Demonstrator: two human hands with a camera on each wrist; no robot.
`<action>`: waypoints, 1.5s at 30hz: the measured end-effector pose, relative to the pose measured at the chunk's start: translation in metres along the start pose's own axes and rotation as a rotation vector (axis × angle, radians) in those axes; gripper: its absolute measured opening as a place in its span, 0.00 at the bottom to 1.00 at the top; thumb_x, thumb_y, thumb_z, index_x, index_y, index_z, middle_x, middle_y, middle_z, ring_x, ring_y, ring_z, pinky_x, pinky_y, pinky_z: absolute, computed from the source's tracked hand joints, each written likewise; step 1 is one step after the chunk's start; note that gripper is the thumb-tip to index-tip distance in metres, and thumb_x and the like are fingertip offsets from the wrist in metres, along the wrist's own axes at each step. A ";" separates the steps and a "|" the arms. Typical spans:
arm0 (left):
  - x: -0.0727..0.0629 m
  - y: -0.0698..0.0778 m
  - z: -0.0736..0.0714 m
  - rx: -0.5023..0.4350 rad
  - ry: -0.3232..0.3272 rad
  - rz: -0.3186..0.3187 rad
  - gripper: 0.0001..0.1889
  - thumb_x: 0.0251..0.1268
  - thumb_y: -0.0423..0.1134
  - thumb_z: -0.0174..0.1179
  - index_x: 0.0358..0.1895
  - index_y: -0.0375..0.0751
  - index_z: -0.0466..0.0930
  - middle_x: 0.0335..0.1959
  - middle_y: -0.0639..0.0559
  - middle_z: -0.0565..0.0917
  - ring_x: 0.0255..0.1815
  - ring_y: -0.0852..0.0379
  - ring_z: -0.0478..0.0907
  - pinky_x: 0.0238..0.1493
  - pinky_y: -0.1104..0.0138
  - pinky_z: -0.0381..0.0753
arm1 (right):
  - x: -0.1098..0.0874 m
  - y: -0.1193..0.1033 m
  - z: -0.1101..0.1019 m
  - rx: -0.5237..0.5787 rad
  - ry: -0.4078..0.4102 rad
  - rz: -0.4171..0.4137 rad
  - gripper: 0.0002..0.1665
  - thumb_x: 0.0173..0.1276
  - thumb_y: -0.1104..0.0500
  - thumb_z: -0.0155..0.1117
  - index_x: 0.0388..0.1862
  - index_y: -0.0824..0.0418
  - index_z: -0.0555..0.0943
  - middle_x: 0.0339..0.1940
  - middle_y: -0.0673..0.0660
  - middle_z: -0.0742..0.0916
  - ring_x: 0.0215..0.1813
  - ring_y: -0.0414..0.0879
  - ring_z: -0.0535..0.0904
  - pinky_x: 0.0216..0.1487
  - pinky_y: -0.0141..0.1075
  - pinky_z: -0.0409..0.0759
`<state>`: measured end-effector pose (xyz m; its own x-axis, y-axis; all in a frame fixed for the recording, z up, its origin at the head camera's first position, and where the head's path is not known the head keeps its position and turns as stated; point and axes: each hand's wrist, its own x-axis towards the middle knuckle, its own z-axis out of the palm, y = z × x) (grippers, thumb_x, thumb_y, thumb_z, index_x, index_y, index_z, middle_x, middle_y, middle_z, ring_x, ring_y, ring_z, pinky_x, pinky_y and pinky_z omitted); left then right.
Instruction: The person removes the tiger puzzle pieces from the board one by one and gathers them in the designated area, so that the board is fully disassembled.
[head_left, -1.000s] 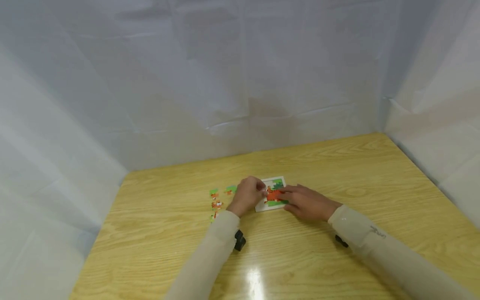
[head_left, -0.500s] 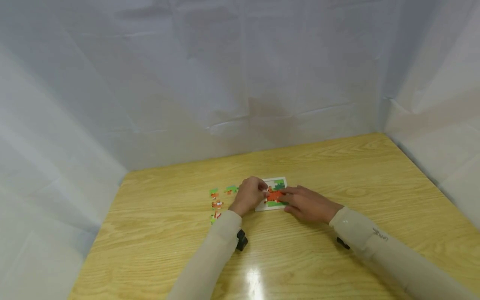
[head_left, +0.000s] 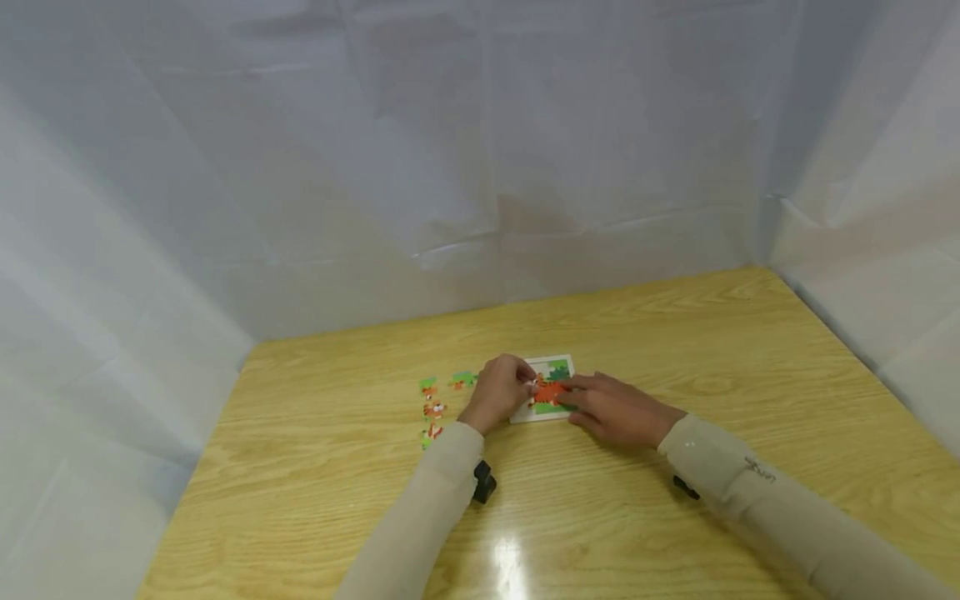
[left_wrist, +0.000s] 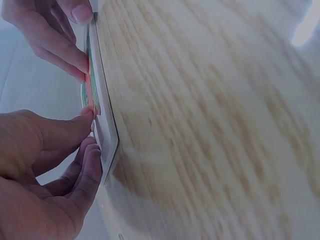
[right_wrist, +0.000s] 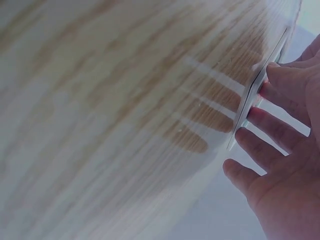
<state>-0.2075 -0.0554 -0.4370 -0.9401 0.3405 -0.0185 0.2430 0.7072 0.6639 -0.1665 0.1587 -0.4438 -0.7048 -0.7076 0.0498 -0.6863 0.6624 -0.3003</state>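
Observation:
A small jigsaw puzzle tray (head_left: 551,359) with a white border lies on the wooden table, partly filled with green and orange tiger-striped pieces (head_left: 549,392). Over its left part, my left hand (head_left: 497,393) pinches a small puzzle piece between thumb and fingers, against the edge of the orange pieces; the fingers mostly cover that piece. From the right side, my right hand (head_left: 618,408) reaches over the tray with extended fingers. Its fingertips touch the orange pieces in the left wrist view, and the thumb (right_wrist: 280,75) lies by the tray's near edge.
Left of the left hand lie several loose puzzle pieces: a green one (head_left: 462,379), a tiger-face one (head_left: 433,409) and others nearby. White sheeting (head_left: 375,208) hangs behind the table and along both sides. Black wrist cameras sit under both sleeves.
Both hands and the tray have shifted very slightly to the right since a second ago. Over the last half second they stay almost still.

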 end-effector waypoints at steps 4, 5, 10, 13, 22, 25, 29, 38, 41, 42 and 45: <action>0.001 -0.001 0.001 -0.004 0.006 -0.008 0.05 0.67 0.32 0.67 0.42 0.34 0.88 0.38 0.45 0.87 0.39 0.52 0.82 0.42 0.59 0.83 | 0.001 0.000 0.001 -0.011 0.006 -0.010 0.21 0.77 0.58 0.61 0.64 0.67 0.80 0.66 0.67 0.79 0.67 0.61 0.75 0.67 0.64 0.67; 0.000 -0.001 0.001 -0.007 0.008 -0.008 0.05 0.67 0.32 0.67 0.42 0.34 0.88 0.37 0.46 0.87 0.39 0.52 0.82 0.41 0.59 0.83 | 0.001 0.000 0.001 -0.013 0.005 -0.008 0.21 0.77 0.58 0.61 0.64 0.67 0.80 0.66 0.67 0.79 0.67 0.61 0.74 0.67 0.64 0.67; -0.001 0.000 0.001 -0.015 0.016 -0.014 0.05 0.67 0.31 0.67 0.42 0.34 0.88 0.37 0.46 0.87 0.38 0.51 0.83 0.41 0.59 0.83 | 0.001 0.001 0.002 -0.019 -0.001 -0.001 0.21 0.77 0.59 0.61 0.64 0.67 0.80 0.67 0.66 0.79 0.68 0.61 0.74 0.68 0.63 0.67; -0.001 0.001 0.000 -0.019 0.022 -0.020 0.05 0.67 0.31 0.67 0.42 0.35 0.88 0.38 0.46 0.87 0.39 0.51 0.83 0.41 0.59 0.83 | 0.001 0.001 0.002 -0.025 -0.002 0.001 0.21 0.77 0.59 0.62 0.64 0.67 0.79 0.67 0.66 0.79 0.68 0.61 0.74 0.67 0.63 0.67; 0.000 -0.001 0.000 -0.030 0.042 -0.021 0.04 0.66 0.30 0.68 0.41 0.35 0.87 0.36 0.46 0.87 0.37 0.53 0.83 0.41 0.59 0.83 | 0.003 0.002 0.002 -0.021 -0.009 -0.005 0.21 0.77 0.59 0.62 0.64 0.67 0.80 0.68 0.66 0.78 0.69 0.60 0.73 0.67 0.64 0.67; -0.001 -0.001 0.001 -0.043 0.052 -0.016 0.04 0.66 0.30 0.67 0.41 0.35 0.87 0.35 0.46 0.87 0.36 0.53 0.84 0.40 0.60 0.84 | 0.003 0.001 0.002 -0.022 -0.006 -0.005 0.21 0.77 0.59 0.62 0.64 0.67 0.79 0.68 0.66 0.78 0.69 0.60 0.73 0.67 0.64 0.67; -0.001 -0.002 0.001 -0.064 0.064 -0.023 0.03 0.67 0.32 0.67 0.40 0.35 0.87 0.35 0.47 0.87 0.36 0.54 0.84 0.39 0.61 0.84 | 0.002 0.002 0.002 -0.017 -0.005 -0.007 0.21 0.77 0.59 0.61 0.65 0.67 0.79 0.68 0.65 0.78 0.69 0.60 0.73 0.67 0.65 0.66; -0.002 -0.001 0.003 -0.086 0.107 -0.045 0.02 0.67 0.34 0.68 0.38 0.38 0.87 0.31 0.51 0.86 0.32 0.57 0.82 0.36 0.62 0.82 | 0.002 -0.002 -0.002 -0.027 -0.005 -0.029 0.21 0.77 0.60 0.61 0.64 0.68 0.79 0.66 0.67 0.79 0.67 0.62 0.74 0.65 0.66 0.68; -0.002 -0.002 0.003 -0.106 0.112 -0.053 0.02 0.67 0.33 0.68 0.38 0.38 0.87 0.31 0.51 0.86 0.29 0.59 0.81 0.34 0.63 0.82 | 0.002 -0.003 -0.002 -0.025 -0.006 -0.029 0.21 0.77 0.60 0.61 0.64 0.68 0.79 0.66 0.68 0.79 0.67 0.62 0.75 0.65 0.66 0.67; -0.002 -0.002 0.003 -0.115 0.114 -0.054 0.02 0.67 0.32 0.67 0.38 0.38 0.87 0.31 0.51 0.86 0.29 0.59 0.81 0.33 0.63 0.82 | 0.003 -0.002 -0.002 -0.026 -0.006 -0.031 0.22 0.77 0.60 0.61 0.64 0.68 0.79 0.66 0.68 0.79 0.67 0.62 0.75 0.65 0.67 0.67; -0.002 -0.002 0.002 -0.131 0.123 -0.049 0.02 0.67 0.31 0.67 0.38 0.37 0.87 0.31 0.50 0.87 0.28 0.59 0.82 0.33 0.63 0.82 | 0.003 -0.001 -0.001 -0.028 -0.007 -0.032 0.22 0.77 0.59 0.61 0.65 0.68 0.79 0.66 0.68 0.79 0.67 0.62 0.75 0.65 0.67 0.67</action>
<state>-0.2052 -0.0564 -0.4401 -0.9740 0.2239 0.0331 0.1708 0.6313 0.7565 -0.1680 0.1558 -0.4427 -0.6814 -0.7301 0.0525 -0.7132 0.6461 -0.2719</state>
